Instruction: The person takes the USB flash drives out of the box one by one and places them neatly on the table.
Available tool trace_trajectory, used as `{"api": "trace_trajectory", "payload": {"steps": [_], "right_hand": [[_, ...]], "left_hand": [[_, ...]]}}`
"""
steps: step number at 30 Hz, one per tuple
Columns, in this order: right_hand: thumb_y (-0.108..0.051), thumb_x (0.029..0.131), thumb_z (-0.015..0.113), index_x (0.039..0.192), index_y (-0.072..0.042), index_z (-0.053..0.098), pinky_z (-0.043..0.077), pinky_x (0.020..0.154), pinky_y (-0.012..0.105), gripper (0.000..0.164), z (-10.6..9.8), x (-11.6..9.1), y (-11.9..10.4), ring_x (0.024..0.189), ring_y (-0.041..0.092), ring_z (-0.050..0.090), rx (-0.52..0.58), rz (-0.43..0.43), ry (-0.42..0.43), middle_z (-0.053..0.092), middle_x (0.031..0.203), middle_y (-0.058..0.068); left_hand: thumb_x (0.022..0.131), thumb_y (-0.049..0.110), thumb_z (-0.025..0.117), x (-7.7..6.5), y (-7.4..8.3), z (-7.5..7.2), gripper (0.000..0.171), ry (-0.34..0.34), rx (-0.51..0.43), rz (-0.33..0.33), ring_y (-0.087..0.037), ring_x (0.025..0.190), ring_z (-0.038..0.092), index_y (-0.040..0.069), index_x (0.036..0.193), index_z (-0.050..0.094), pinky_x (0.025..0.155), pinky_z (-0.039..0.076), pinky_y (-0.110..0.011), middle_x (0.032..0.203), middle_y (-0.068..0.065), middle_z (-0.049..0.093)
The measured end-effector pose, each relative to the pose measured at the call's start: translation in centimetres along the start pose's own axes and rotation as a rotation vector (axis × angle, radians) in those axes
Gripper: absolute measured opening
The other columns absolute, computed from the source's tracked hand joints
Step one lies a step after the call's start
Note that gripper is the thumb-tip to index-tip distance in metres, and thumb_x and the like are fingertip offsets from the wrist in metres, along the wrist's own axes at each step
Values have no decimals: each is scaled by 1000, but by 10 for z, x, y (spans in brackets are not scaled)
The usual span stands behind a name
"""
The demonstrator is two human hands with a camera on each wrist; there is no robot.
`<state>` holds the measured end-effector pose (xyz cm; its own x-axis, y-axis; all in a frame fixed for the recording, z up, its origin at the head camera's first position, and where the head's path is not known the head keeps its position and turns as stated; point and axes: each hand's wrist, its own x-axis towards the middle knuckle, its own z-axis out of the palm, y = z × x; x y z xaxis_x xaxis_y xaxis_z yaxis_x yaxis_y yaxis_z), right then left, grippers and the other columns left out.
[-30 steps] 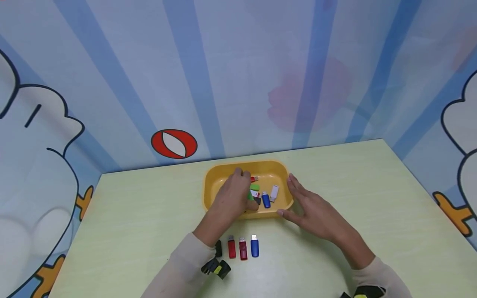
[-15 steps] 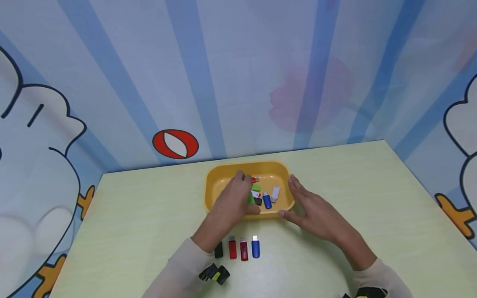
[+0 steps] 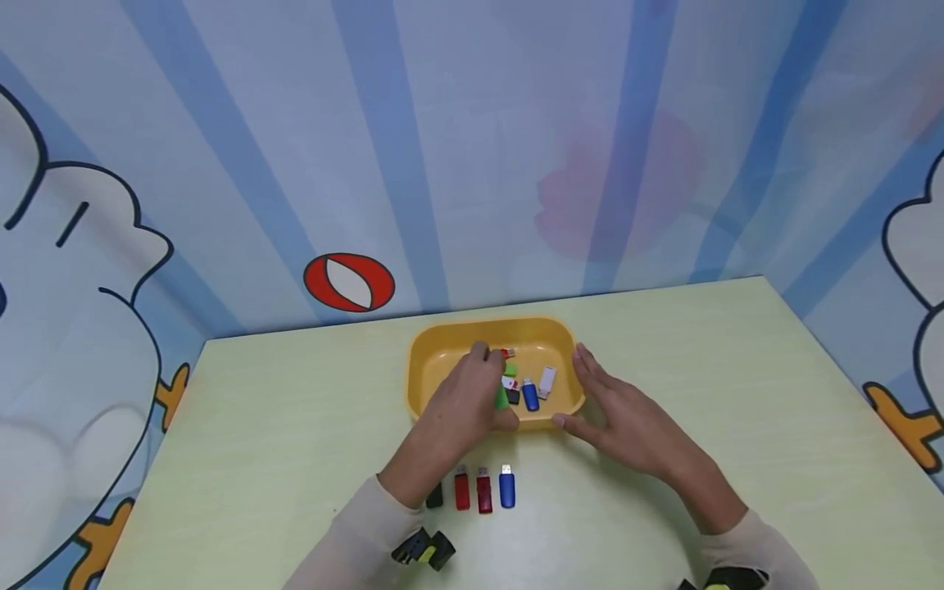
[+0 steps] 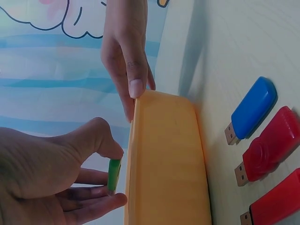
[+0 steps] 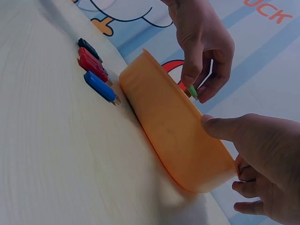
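Note:
My left hand reaches into a yellow plastic tray and pinches a green USB stick between thumb and fingers, just above the rim in both wrist views. At the tray's right end, my right hand holds the edge, its thumb on the near rim and its fingers round the end. Inside the tray lie a blue USB stick, a white one, and several others in green, red, white and black, partly hidden by the left hand.
In front of the tray is a row of USB sticks: black, red, dark red and blue. The left wrist partly covers the black one. A patterned blue backdrop stands behind the pale table.
The view has shifted slightly. Both hands stay almost where they were at the tray, and a little more of the green USB stick shows beside the left hand.

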<state>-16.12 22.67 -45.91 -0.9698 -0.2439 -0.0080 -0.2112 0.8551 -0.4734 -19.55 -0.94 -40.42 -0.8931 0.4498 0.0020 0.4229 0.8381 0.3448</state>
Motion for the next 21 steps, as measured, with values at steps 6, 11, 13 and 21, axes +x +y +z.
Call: {"api": "trace_trajectory", "payload": {"steps": [6, 11, 13, 21], "right_hand": [[-64, 99, 63, 170, -10, 16, 42, 118, 61, 102, 0, 2, 1, 155, 42, 38, 1, -9, -3, 12, 179, 8], [-61, 99, 65, 170, -10, 15, 42, 117, 62, 101, 0, 2, 1, 155, 42, 38, -2, 3, -7, 11, 179, 8], [-61, 99, 66, 170, -10, 15, 42, 117, 62, 101, 0, 1, 1, 155, 43, 38, 2, 5, -8, 11, 179, 8], [-62, 99, 65, 170, -10, 15, 42, 117, 62, 101, 0, 0, 1, 156, 42, 37, 8, 4, -8, 11, 179, 8]], "left_hand": [[81, 25, 95, -4, -2, 0, 67, 4, -6, 5, -20, 101, 61, 0, 135, 63, 93, 62, -32, 122, -12, 59], [82, 24, 95, -7, -2, -1, 66, -1, -27, 6, -20, 101, 61, -1, 135, 63, 91, 62, -33, 123, -13, 58], [82, 23, 94, -8, -3, -1, 65, -6, -34, 8, -20, 101, 61, -1, 134, 63, 91, 63, -33, 123, -13, 59], [83, 21, 92, -13, 0, -2, 59, -15, -41, 50, -18, 103, 61, 3, 133, 65, 95, 61, -31, 124, -10, 59]]}}
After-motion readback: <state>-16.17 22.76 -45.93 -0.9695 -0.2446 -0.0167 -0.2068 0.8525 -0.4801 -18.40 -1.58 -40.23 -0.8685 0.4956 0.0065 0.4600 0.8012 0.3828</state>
